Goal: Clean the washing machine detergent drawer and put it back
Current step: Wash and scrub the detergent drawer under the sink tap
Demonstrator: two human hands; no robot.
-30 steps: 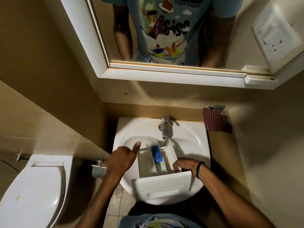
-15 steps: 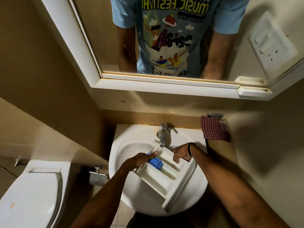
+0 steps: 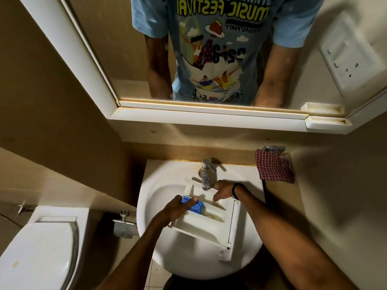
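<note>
The white detergent drawer (image 3: 206, 226) lies tilted across the white sink (image 3: 159, 185), its front panel toward the lower right and its far end under the tap (image 3: 206, 173). A blue insert (image 3: 194, 205) sits in its left compartment. My left hand (image 3: 178, 210) grips the drawer's left side, thumb lying over the blue insert. My right hand (image 3: 225, 191) holds the drawer's far right edge close to the tap spout, fingers curled over the rim. I see no water running.
A red checked cloth (image 3: 274, 170) hangs on a holder on the ledge right of the sink. A toilet (image 3: 41, 248) with its lid down stands at the lower left, a metal fitting (image 3: 123, 225) between it and the sink. A mirror (image 3: 209, 49) hangs above.
The drawer has been turned from pointing straight at me to lying diagonally, front panel swung right. My right hand moved up to the tap end; my left hand shifted onto the blue insert.
</note>
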